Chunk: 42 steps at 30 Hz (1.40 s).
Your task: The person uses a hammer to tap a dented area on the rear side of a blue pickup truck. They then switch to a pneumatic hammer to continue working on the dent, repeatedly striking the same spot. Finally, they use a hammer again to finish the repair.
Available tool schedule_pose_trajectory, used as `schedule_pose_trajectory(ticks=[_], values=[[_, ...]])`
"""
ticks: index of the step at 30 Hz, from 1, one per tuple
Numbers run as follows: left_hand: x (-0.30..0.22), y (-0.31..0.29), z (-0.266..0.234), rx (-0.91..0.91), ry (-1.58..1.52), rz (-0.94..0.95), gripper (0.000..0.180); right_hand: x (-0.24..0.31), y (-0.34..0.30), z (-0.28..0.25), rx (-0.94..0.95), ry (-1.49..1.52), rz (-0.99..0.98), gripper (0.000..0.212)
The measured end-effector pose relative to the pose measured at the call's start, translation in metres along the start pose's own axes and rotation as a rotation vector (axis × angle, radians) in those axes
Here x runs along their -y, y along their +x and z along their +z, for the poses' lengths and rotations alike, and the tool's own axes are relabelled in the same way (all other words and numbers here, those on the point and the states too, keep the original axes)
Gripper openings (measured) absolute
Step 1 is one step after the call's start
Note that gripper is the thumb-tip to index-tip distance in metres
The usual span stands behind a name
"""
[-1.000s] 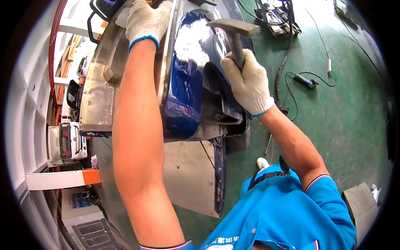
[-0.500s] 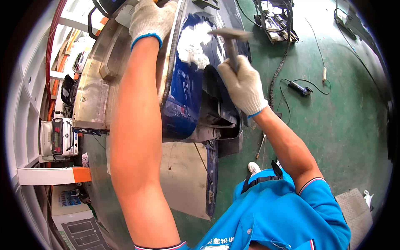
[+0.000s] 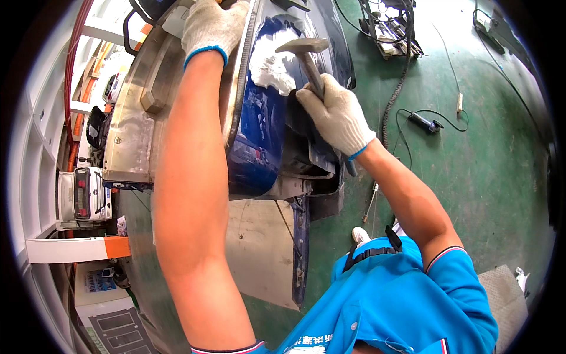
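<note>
My right hand [image 3: 341, 115], in a white knitted glove with a blue cuff, is closed around the handle of a hammer [image 3: 302, 46]. The hammer's head hangs over a bare, shiny patch [image 3: 272, 62] on a dark blue vehicle panel [image 3: 259, 112]; I cannot tell whether it touches. Up at the top edge, my left hand [image 3: 213, 26], gloved alike, reaches to the inner side of the panel's edge. Its fingers look curled, but their tips and whatever they hold are mostly cut off or hidden. The hammer handle's end [image 3: 351, 167] sticks out below my right wrist.
A bare metal vehicle floor [image 3: 132, 127] lies left of the panel. On the green floor at right rest a grinder [image 3: 425, 124] with its cord and a tool cart [image 3: 392, 35] with cables. A beige-faced panel [image 3: 259, 253] is below the vehicle's end. White vehicles stand far left.
My right hand has moved left with the hammer, bringing its head from the panel's right side over to the bare patch. My left hand has hardly moved.
</note>
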<state>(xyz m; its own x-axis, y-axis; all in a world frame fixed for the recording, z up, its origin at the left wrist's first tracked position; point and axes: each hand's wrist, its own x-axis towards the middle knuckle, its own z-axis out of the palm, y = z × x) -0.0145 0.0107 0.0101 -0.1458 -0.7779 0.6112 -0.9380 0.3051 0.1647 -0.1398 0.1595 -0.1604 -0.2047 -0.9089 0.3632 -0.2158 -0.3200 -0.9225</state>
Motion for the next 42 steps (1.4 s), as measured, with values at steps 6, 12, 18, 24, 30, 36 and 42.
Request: schedule_pose_trajectory(ticks=[6,12,18,24,30,36,42], values=[[0.003,0.002,0.005,-0.02,0.004,0.028,0.065,-0.003,-0.001,0.003,0.046,-0.05,-0.003,0.035],[-0.002,0.0,0.001,-0.018,0.037,0.015,0.063,0.011,0.006,-0.003,0.025,0.015,-0.019,0.037],[-0.007,-0.007,-0.002,-0.048,0.019,0.079,0.061,0.005,0.012,-0.004,0.045,-0.007,-0.057,0.039],[0.002,0.003,0.002,0.025,-0.015,0.008,0.067,0.013,0.011,-0.008,-0.041,0.1,-0.077,0.04],[0.004,0.001,0.001,0.027,0.004,-0.005,0.069,0.015,0.001,-0.014,0.014,0.112,0.0,0.039],[0.039,0.014,0.012,0.074,0.063,0.115,0.087,0.01,-0.014,-0.012,0.062,0.181,0.081,0.036],[0.028,0.014,0.011,0.084,0.064,0.118,0.087,0.0,-0.026,-0.008,0.125,0.218,0.072,0.03]])
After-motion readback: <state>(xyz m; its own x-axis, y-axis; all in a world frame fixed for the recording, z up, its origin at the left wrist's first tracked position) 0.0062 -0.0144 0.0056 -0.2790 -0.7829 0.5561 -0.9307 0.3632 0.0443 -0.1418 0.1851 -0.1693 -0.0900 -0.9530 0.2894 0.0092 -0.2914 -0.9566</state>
